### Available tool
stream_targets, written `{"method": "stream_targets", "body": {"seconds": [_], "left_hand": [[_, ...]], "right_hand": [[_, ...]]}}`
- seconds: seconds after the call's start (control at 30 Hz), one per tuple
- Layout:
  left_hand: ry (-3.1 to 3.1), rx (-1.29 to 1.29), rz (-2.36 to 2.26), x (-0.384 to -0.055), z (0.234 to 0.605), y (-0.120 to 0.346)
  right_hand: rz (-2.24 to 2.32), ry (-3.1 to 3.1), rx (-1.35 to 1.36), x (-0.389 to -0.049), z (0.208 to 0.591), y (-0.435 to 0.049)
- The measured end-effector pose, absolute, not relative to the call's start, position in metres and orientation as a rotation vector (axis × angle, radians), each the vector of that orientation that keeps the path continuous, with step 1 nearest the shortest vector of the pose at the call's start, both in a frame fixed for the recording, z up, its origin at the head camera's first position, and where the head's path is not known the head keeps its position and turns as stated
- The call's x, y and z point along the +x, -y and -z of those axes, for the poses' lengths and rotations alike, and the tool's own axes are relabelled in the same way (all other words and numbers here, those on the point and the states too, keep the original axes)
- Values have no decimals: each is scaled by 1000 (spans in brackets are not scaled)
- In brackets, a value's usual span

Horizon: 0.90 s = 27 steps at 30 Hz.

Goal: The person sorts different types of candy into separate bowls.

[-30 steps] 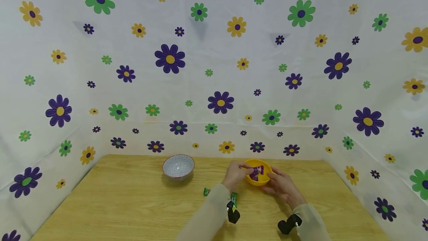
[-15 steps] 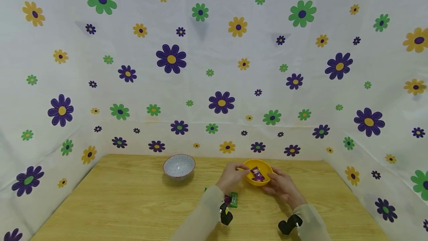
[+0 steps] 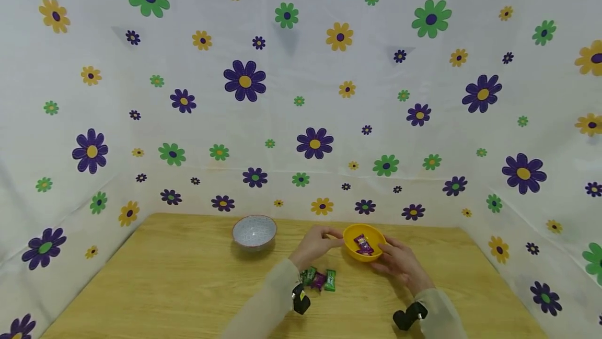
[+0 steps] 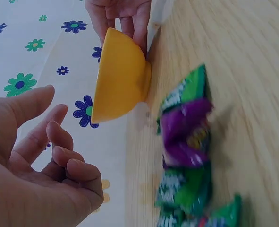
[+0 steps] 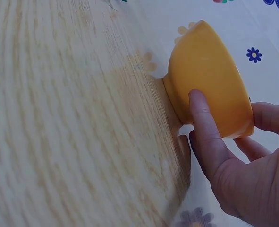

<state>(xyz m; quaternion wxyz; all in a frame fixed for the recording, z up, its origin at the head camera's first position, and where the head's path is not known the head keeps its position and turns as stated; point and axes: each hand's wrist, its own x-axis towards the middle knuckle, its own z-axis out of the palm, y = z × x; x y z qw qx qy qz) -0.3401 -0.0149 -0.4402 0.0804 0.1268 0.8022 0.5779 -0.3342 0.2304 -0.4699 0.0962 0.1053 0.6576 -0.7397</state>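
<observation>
A yellow bowl stands upright on the table with purple-wrapped candies inside. My right hand holds it from the right; in the right wrist view the thumb is at the rim and a finger lies along the outer wall. My left hand is left of the bowl, apart from it in the left wrist view, fingers loosely curled around nothing. Below that hand lie several wrapped candies: a green one, a purple one and another green one, partly beside the sleeve.
A grey patterned bowl with a red rim stands farther left on the wooden table. Behind and at both sides hangs a white flower-printed sheet. Each wrist carries a small black camera.
My left hand has drawn back leftward from inside the yellow bowl's edge, uncovering the candies on the table. The purple candies in the bowl lie differently. My right hand stays on the bowl.
</observation>
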Motion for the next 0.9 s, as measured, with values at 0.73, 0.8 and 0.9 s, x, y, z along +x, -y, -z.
{"method": "stream_targets", "body": {"seconds": [0.73, 0.8, 0.9], "left_hand": [[-2500, 660, -1323, -338, 460, 76], [-2484, 682, -1287, -339, 461, 77], [-2449, 703, -1248, -342, 462, 78]], "right_hand": [[2215, -1916, 276, -334, 466, -229], [2219, -1905, 272, -332, 465, -228], [2218, -1902, 267, -331, 464, -227]]}}
